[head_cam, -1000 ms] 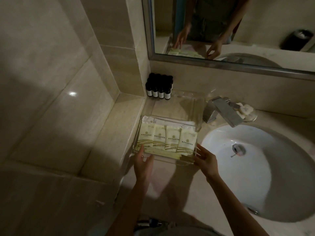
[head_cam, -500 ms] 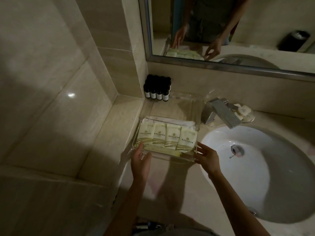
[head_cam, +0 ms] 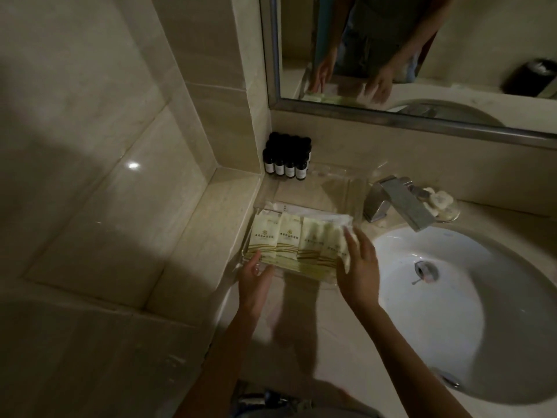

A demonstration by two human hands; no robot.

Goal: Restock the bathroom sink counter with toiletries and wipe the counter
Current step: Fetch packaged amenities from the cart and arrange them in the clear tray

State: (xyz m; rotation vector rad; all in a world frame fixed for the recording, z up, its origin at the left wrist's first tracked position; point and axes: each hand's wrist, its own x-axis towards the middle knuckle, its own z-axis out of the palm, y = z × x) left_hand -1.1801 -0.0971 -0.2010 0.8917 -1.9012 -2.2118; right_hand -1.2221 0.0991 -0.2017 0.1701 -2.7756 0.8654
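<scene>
A clear acrylic tray [head_cam: 355, 188] sits on the beige counter [head_cam: 301, 342] left of the sink. Several pale yellow toiletry packets [head_cam: 289, 236] lie in a row in its front part. My left hand [head_cam: 254, 277] touches the tray's front left edge with straight fingers. My right hand [head_cam: 358, 263] rests with extended fingers on the rightmost packet at the tray's right side. Several small dark bottles [head_cam: 286, 156] with white labels stand in the back corner behind the tray.
A white basin [head_cam: 470, 312] lies to the right, with a chrome faucet [head_cam: 401, 203] behind it and a soap dish [head_cam: 443, 203] beyond. A mirror [head_cam: 422, 46] hangs above. A tiled ledge and wall [head_cam: 120, 206] close off the left side.
My right hand has moved from the tray's front right corner up onto the rightmost packet. My left hand stays at the front left edge. The camera view shifted slightly.
</scene>
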